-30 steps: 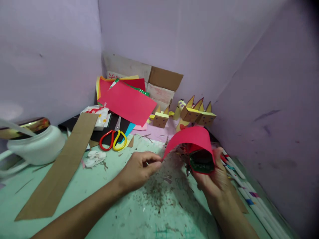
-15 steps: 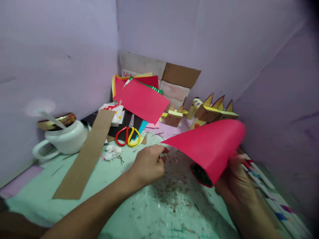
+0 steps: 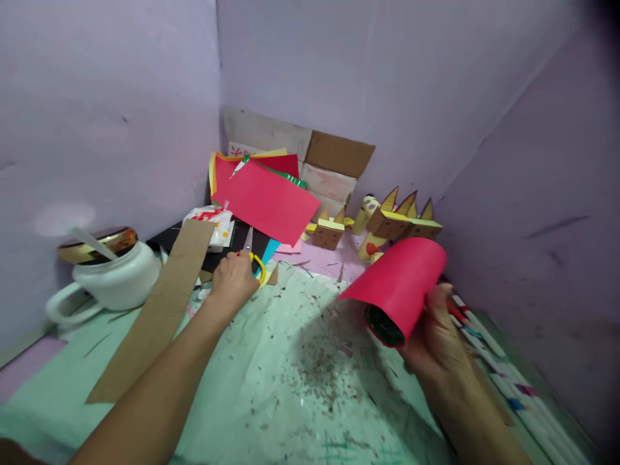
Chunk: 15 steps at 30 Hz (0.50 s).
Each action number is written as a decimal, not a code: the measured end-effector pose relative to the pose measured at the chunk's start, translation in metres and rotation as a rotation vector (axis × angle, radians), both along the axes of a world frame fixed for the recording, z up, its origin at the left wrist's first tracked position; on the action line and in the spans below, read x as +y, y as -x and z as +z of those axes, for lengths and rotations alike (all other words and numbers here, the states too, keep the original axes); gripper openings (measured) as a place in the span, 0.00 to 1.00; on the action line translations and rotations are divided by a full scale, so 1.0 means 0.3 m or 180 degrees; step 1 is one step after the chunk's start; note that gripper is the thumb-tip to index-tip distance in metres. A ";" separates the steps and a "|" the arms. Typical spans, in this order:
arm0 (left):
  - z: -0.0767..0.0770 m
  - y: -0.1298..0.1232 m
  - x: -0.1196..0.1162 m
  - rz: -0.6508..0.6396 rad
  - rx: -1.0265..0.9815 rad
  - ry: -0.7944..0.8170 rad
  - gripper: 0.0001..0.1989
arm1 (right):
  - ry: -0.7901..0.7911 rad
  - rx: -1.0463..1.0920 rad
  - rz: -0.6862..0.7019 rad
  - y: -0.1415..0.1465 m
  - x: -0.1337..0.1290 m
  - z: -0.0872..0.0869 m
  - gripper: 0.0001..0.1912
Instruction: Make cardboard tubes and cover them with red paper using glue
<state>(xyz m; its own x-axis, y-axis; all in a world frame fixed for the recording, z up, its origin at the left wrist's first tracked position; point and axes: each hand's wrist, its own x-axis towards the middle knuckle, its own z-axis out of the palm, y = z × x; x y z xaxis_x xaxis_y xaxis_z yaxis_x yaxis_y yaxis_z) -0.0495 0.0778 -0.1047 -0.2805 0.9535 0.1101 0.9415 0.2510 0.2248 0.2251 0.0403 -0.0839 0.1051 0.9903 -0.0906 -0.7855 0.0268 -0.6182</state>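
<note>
My left hand [image 3: 234, 276] reaches over the scissors [image 3: 262, 270] and covers the red handle, while the yellow handle shows beside it. Its fingers curl down, and whether they grip the scissors is hidden. My right hand [image 3: 436, 336] holds a dark green roll [image 3: 385, 325] from the right side. Around this roll curves a sheet of red paper [image 3: 402, 281], with its left edge sticking out loose.
Left are a white mug [image 3: 119, 279] and a long cardboard strip [image 3: 162, 303]. Red sheets [image 3: 268, 200] lean at the back, beside small cardboard figures [image 3: 328, 232]. Markers [image 3: 513, 387] lie at the right. Scraps litter the green tabletop [image 3: 271, 387].
My left hand has moved from beside the red paper, left and away to the scissors. The red paper now curves closer round the roll in my right hand. The view has shifted slightly.
</note>
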 end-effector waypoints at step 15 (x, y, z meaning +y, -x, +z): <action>0.024 0.071 0.004 0.0660 -0.2184 -0.1011 0.28 | -0.0038 -0.0032 0.0122 0.032 0.028 0.186 0.19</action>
<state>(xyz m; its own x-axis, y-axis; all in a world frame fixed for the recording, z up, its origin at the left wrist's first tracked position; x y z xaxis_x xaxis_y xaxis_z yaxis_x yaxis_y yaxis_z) -0.0708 0.0789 -0.0975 -0.5534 0.8261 0.1064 0.5070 0.2328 0.8299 0.2155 0.0488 -0.0281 0.0678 0.9947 -0.0778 -0.7799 0.0041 -0.6259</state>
